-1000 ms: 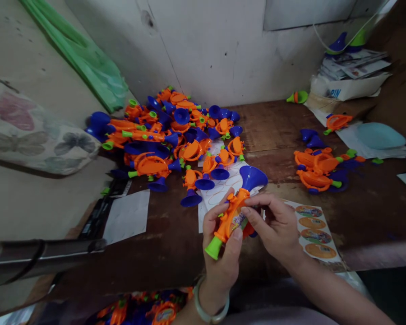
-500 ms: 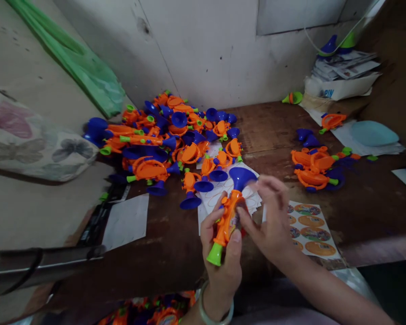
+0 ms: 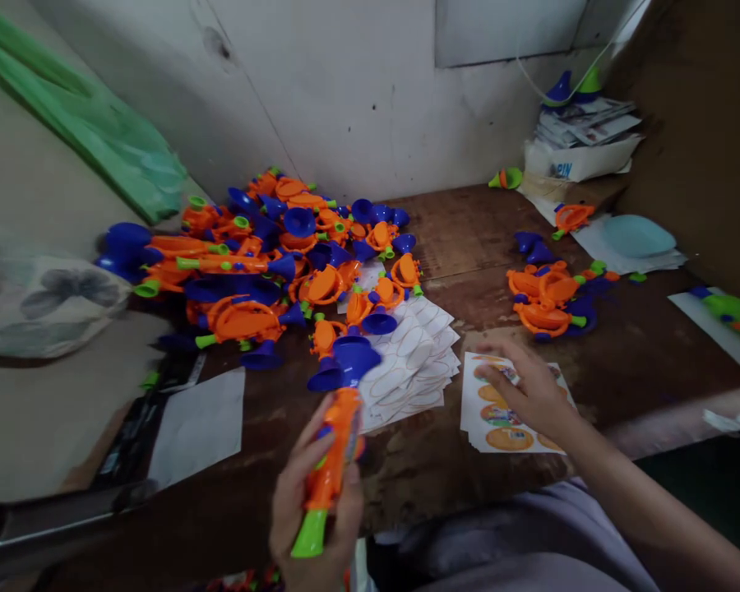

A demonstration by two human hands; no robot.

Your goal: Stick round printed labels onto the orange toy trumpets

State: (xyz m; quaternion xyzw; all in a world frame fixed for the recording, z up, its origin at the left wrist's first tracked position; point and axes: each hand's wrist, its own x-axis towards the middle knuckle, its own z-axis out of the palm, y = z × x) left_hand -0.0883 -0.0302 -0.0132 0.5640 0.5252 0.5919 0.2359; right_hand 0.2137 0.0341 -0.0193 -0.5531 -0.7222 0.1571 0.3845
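Note:
My left hand (image 3: 313, 489) is wrapped round a toy trumpet (image 3: 333, 460) with an orange body, a lime green mouthpiece and a blue bell. The bell points away from me and the mouthpiece towards me. Over a sheet of oval stickers (image 3: 511, 440), my right hand (image 3: 527, 386) reaches with fingers stretched and thumb apart. I see nothing between those fingers; whether they touch the sheet I cannot tell. Beyond the held trumpet lies a fanned stack of white sheets (image 3: 416, 353) with oval outlines, partly covered by the bell.
A large heap of similar trumpets (image 3: 240, 316) lies against the wall at the left. A smaller group of orange trumpets (image 3: 546, 298) is on the right. Farther back are a pale blue dish (image 3: 638, 236) and a box of papers (image 3: 583, 156). A white sheet (image 3: 201, 423) lies at left.
My right hand has left the trumpet and moved right, over the sticker sheet. My left hand has moved left and nearer to me with the trumpet. The view has shifted slightly.

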